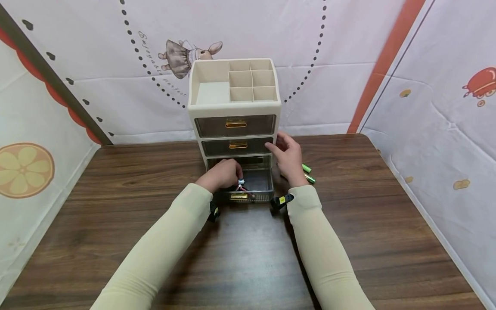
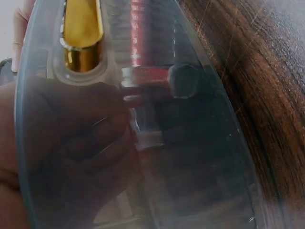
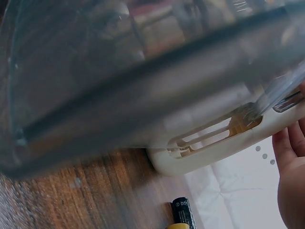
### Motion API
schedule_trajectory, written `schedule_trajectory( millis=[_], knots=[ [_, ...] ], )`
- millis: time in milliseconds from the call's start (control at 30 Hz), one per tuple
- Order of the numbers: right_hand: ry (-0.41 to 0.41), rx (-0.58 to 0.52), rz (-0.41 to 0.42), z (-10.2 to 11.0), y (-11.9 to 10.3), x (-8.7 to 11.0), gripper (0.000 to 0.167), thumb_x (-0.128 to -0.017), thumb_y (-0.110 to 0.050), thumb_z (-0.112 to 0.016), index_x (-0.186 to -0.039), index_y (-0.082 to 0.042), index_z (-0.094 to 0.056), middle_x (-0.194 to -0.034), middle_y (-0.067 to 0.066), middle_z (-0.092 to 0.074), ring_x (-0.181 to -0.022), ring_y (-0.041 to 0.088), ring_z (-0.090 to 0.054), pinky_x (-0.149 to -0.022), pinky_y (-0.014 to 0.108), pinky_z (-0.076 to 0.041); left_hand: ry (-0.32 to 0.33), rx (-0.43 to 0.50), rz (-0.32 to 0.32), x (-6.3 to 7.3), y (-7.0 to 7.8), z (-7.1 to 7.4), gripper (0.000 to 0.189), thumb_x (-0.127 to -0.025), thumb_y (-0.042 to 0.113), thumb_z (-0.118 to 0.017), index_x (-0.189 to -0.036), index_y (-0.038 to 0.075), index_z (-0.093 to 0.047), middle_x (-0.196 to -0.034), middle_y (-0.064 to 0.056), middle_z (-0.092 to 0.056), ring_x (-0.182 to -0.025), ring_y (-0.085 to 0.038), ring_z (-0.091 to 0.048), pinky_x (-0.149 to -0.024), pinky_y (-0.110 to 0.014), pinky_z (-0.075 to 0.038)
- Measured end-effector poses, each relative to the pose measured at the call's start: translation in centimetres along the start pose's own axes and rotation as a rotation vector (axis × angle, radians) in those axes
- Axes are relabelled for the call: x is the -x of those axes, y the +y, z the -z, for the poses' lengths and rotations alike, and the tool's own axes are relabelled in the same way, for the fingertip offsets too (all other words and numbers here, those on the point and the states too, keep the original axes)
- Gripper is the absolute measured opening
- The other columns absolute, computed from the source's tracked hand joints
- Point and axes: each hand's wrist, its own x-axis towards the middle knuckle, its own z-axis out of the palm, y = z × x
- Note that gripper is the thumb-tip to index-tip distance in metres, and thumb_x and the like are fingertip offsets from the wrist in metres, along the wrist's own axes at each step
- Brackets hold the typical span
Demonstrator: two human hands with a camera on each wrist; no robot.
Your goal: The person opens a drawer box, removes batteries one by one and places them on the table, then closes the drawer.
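A cream desktop organizer (image 1: 234,110) stands at the table's back, its clear bottom drawer (image 1: 264,196) pulled out. Reaching into that drawer, my left hand (image 1: 221,174) has curled fingers around a small light-blue cylinder (image 1: 241,181), which they partly hide. Beside it lie a short red cylinder (image 2: 150,75) and a thin red stick (image 2: 137,33), seen through the drawer front in the left wrist view. My right hand (image 1: 290,161) rests against the organizer's right side with fairly straight fingers, the thumb at the front edge by the middle drawer (image 1: 217,148).
Green batteries (image 1: 307,168) lie on the table right of the organizer, behind my right wrist. A black battery (image 3: 183,212) shows in the right wrist view. The top drawer (image 1: 209,127) is closed. Printed cloth (image 1: 329,94) hangs behind the wooden table (image 1: 372,224).
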Motion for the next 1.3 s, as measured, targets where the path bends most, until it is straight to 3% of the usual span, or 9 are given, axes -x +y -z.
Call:
schedule_trajectory(
  millis=[100,333,567,800,967,1300],
  knots=[
    [-0.006,0.014,-0.009,0.1,-1.4,0.6,0.042,-0.091,-0.018,-0.069,-0.13,-0.009,-0.06,-0.121,0.015,-0.066,-0.11,0.025,-0.063,-0.092,0.038,-0.052,0.004,0.0,-0.004,0.0,0.0,-0.1,0.011,-0.086,0.005,-0.063,-0.09,0.011,-0.071,-0.09,-0.003,-0.068,-0.083,-0.019,-0.057,-0.075,-0.032,-0.049],
    [0.0,0.021,-0.029,0.0,-1.5,0.7,0.042,-0.091,-0.019,-0.069,-0.131,-0.01,-0.06,-0.123,0.013,-0.065,-0.112,0.024,-0.062,-0.094,0.039,-0.051,0.031,0.023,-0.025,-0.1,-0.5,-0.5,0.004,-0.084,0.008,-0.067,-0.086,0.011,-0.069,-0.08,-0.001,-0.067,-0.076,-0.018,-0.057,-0.071,-0.03,-0.048],
    [0.0,0.007,-0.03,-0.1,-1.4,0.9,0.043,-0.09,-0.018,-0.07,-0.13,-0.008,-0.06,-0.122,0.014,-0.065,-0.112,0.025,-0.062,-0.094,0.038,-0.051,0.038,0.066,-0.037,0.3,-1.1,-0.6,0.007,-0.084,0.013,-0.068,-0.091,0.011,-0.067,-0.083,-0.002,-0.066,-0.073,-0.018,-0.054,-0.069,-0.03,-0.046],
    [0.001,0.003,0.003,0.0,-1.5,0.8,0.042,-0.09,-0.018,-0.07,-0.129,-0.008,-0.06,-0.121,0.015,-0.066,-0.11,0.025,-0.063,-0.092,0.038,-0.052,0.088,0.093,-0.074,0.7,-1.3,0.0,0.015,-0.085,0.016,-0.07,-0.098,0.011,-0.067,-0.09,-0.003,-0.063,-0.078,-0.018,-0.053,-0.073,-0.032,-0.046],
    [-0.002,0.007,0.004,0.0,-1.5,0.9,0.042,-0.09,-0.018,-0.07,-0.13,-0.008,-0.06,-0.122,0.015,-0.065,-0.111,0.025,-0.063,-0.093,0.039,-0.052,0.109,0.15,-0.083,1.4,-1.6,0.4,0.014,-0.084,0.013,-0.07,-0.097,0.01,-0.067,-0.089,-0.003,-0.064,-0.076,-0.017,-0.054,-0.069,-0.029,-0.046],
    [-0.001,0.009,-0.003,0.1,-1.7,0.8,0.042,-0.09,-0.018,-0.069,-0.13,-0.009,-0.06,-0.121,0.014,-0.066,-0.11,0.025,-0.063,-0.092,0.038,-0.051,0.175,0.241,-0.096,3.0,-1.9,2.2,0.017,-0.08,0.011,-0.07,-0.096,0.006,-0.067,-0.088,-0.006,-0.065,-0.078,-0.018,-0.057,-0.068,-0.027,-0.048]
  ],
)
